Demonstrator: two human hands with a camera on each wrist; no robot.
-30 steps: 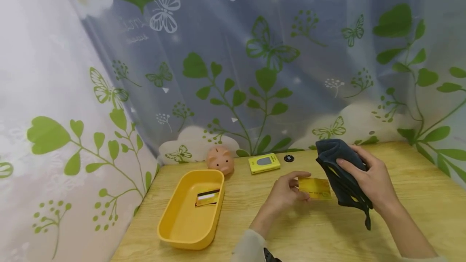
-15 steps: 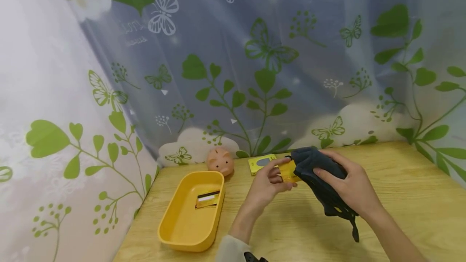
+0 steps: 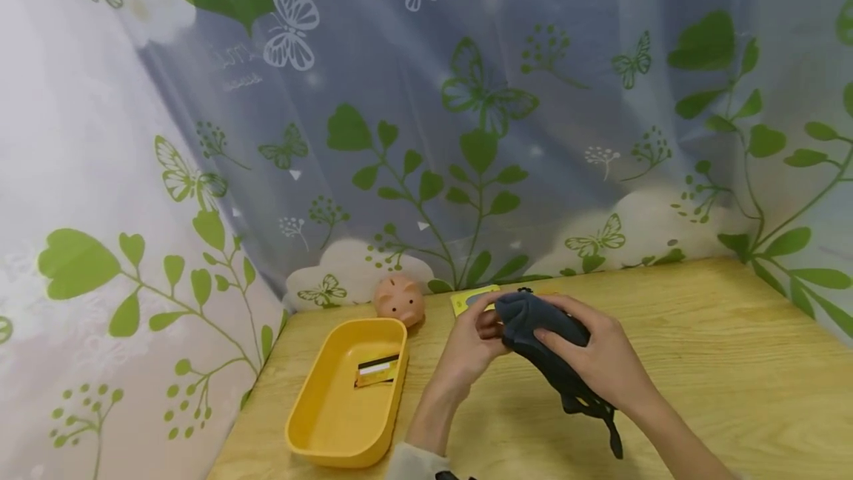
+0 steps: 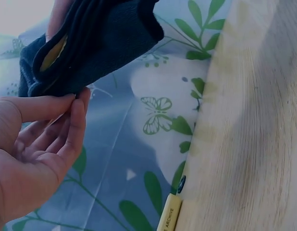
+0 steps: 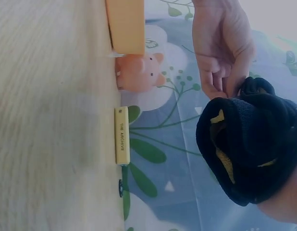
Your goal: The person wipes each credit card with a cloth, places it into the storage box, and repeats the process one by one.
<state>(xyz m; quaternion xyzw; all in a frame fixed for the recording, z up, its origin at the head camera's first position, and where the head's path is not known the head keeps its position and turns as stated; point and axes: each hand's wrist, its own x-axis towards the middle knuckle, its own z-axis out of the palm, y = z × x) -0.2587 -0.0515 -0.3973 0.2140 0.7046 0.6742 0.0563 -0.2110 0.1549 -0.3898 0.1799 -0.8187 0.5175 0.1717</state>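
Note:
A dark blue cloth pouch (image 3: 533, 324) with yellow inside its folds is held up above the table. My right hand (image 3: 593, 347) grips it from the right, thumb on the near face. My left hand (image 3: 466, 343) is at the pouch's left end; in the left wrist view the left hand's (image 4: 47, 134) thumb and fingertips pinch at the cloth's lower edge. The yellow card from the earlier frames is not clearly visible. In the right wrist view the pouch (image 5: 249, 144) shows a gaping fold, yellow inside. A dark strap (image 3: 614, 432) hangs from its lower end.
A yellow tray (image 3: 333, 421) at left has cards (image 3: 376, 371) in it. Behind stand a pink piggy bank (image 3: 400, 302) and a yellow box (image 3: 463, 302), partly hidden by my left hand. A small black disc (image 5: 120, 188) lies beside the box. A patterned curtain (image 3: 373, 206) backs the table.
Both hands and the pouch have moved left. The yellow card held by my left hand has gone behind or into the pouch, and the left fingers have come against the pouch.

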